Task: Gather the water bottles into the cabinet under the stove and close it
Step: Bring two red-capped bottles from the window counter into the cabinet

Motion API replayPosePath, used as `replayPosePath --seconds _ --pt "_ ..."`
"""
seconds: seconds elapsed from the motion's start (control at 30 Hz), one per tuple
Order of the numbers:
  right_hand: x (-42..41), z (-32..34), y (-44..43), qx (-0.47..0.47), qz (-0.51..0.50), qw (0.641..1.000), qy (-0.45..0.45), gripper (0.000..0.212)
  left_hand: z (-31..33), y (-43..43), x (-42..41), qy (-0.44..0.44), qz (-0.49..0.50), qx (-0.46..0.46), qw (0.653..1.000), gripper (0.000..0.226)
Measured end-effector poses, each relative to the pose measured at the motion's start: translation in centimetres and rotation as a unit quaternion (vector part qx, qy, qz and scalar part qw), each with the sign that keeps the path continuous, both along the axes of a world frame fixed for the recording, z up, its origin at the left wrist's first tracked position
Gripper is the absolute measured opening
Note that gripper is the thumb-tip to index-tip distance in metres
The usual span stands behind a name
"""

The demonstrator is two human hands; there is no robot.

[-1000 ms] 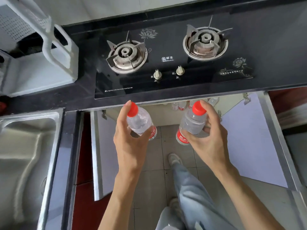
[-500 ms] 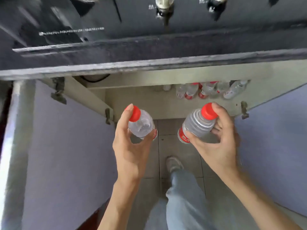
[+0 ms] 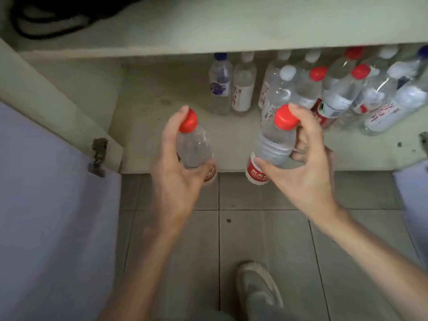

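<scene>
1. Grips: left grip (image 3: 178, 172) wraps left bottle (image 3: 193, 150), forefinger on its cap; right grip (image 3: 308, 174) clasps right bottle (image 3: 272, 144) likewise.
2. Both bottles hang just outside the open cabinet (image 3: 162, 126), near the stored bottles (image 3: 335, 96).
3. Probably full, so weighty; thin plastic seems slick and squashy, so hold mid-body, not by the cap.

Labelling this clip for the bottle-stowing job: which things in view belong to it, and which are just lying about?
Job: left hand, gripping left bottle; right hand, gripping right bottle; stored bottles; cabinet; open door.
Lying about: black cable; shoe; floor tiles.
</scene>
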State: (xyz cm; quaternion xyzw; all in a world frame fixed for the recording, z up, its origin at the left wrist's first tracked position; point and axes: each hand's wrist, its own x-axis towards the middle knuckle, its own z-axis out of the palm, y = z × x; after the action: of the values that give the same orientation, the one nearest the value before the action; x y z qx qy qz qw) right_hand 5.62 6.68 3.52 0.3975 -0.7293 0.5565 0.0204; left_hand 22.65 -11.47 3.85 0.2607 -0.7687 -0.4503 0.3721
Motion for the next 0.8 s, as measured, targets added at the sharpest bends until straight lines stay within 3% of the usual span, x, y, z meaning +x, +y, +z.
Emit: replayPosePath --seconds 0.27,0.6,0.73,0.8 --pt "-4.1 -8.3 -4.1 0.028 -0.002 0.999 0.021 0.109 -7.5 -4.1 -5.1 0.022 0.025 -0.036 0.999 0.126" --pt "-5.6 -8.8 -6.0 0.021 -0.036 0.996 0.075 0.113 -8.3 -4.1 -8.5 -0.002 0.002 -0.046 0.999 0.124" --pt "-5.5 -8.7 -5.4 0.064 -0.007 0.996 0.058 0.134 -7.8 -4.1 -7.6 -0.026 -0.016 -0.051 0.998 0.125" --pt "-5.9 -8.3 -5.2 0.103 0.012 0.993 0.047 0.145 -7.4 -4.3 -7.0 -0.061 -0.029 -0.069 0.995 0.136"
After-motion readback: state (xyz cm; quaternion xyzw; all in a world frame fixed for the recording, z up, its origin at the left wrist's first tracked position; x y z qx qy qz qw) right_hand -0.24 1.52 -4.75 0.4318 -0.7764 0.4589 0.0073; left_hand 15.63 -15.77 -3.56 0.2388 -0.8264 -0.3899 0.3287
